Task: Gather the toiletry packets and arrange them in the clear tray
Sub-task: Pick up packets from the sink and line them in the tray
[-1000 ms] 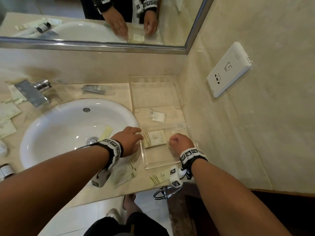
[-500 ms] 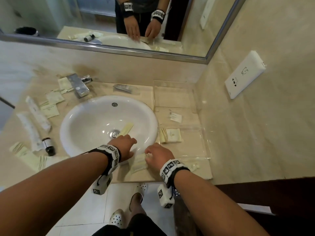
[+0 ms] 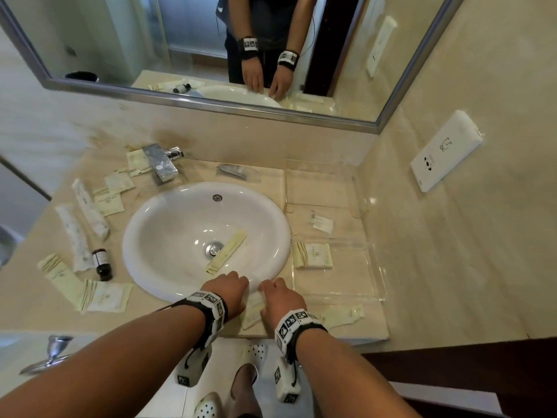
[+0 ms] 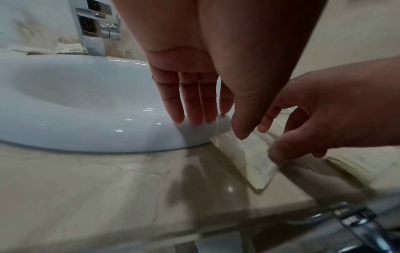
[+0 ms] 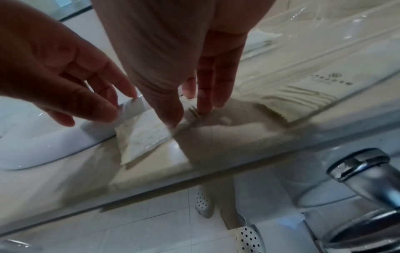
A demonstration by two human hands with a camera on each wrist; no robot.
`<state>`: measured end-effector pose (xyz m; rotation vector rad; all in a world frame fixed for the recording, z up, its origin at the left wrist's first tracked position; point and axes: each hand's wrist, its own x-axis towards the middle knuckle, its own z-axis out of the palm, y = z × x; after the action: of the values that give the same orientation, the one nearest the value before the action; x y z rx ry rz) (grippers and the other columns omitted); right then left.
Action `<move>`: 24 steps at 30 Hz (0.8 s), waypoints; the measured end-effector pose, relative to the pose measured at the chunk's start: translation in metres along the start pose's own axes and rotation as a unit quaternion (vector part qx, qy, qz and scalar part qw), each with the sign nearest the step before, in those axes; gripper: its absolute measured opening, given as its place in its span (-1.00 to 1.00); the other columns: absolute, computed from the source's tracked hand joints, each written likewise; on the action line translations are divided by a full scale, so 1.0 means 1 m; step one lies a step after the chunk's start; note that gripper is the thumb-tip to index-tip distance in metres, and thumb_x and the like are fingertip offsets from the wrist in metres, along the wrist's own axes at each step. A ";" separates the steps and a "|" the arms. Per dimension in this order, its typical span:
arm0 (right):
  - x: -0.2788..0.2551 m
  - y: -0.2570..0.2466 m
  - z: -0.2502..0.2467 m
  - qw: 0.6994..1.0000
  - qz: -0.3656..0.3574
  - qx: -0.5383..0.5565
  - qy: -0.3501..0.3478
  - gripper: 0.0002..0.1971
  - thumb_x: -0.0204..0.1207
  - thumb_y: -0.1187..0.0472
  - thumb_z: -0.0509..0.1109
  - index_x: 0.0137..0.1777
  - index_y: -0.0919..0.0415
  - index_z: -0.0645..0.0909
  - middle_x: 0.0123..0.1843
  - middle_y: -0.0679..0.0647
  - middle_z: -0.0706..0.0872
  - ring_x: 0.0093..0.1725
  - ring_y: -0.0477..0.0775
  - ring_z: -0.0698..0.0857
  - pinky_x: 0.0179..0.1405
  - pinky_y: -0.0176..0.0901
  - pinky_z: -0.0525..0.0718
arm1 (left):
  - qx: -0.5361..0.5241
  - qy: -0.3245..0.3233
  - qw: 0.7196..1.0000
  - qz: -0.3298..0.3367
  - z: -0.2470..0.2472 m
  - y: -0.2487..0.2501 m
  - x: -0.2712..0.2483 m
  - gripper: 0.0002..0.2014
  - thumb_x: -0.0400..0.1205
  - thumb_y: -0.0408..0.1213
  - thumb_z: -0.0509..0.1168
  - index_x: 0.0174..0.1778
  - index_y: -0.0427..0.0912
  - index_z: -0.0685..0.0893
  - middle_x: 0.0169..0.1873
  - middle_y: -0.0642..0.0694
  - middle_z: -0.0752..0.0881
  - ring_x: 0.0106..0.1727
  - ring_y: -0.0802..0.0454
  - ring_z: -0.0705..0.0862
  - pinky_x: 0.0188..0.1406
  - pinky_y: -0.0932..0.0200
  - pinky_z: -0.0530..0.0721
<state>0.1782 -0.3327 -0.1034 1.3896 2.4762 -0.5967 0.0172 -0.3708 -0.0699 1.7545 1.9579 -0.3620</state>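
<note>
Pinching one packet (image 5: 142, 135) with left hand (image 3: 224, 292) and right hand (image 3: 280, 300); grip only shows in wrist views lol

Beige marble walls (image 3: 452, 267) surround a framed mirror (image 3: 180, 40), white sink (image 3: 177, 218) and tiled floor (image 5: 140, 227).
</note>
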 end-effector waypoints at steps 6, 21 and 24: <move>0.000 0.000 -0.002 0.999 0.022 -0.006 -0.041 -0.49 0.59 0.10 0.42 0.52 -0.02 0.40 0.29 0.22 0.50 0.12 0.35 0.72 0.02 0.05 0.67 | -0.002 -0.003 1.000 0.005 0.009 0.006 0.001 -0.51 0.54 -0.05 0.31 0.41 0.01 0.48 0.21 -0.11 0.55 0.24 -0.12 0.60 0.09 -0.01 0.64; 0.011 -0.002 -0.055 0.998 -0.027 0.040 0.029 -0.79 0.63 0.00 0.30 0.20 0.03 0.52 0.09 0.09 0.68 0.04 0.24 0.71 -0.02 0.00 0.62 | -0.046 0.006 0.999 0.026 -0.035 -0.002 0.018 -0.49 0.61 0.17 0.21 0.38 -0.05 0.54 0.29 -0.10 0.58 0.28 -0.10 0.61 0.24 -0.01 0.60; 0.023 0.007 -0.077 0.996 -0.003 0.091 0.022 -0.77 0.60 -0.06 0.35 0.19 -0.08 0.47 0.09 0.00 0.69 0.01 0.16 0.71 -0.01 -0.03 0.65 | -0.111 0.004 0.994 0.014 -0.064 0.001 0.029 -0.58 0.63 0.05 0.25 0.34 -0.08 0.53 0.19 -0.06 0.67 0.19 -0.05 0.66 0.14 0.11 0.59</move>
<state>0.1718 -0.2768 -0.0453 1.4741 2.5151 -0.8212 0.0053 -0.3138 -0.0305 1.6410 1.8960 -0.1224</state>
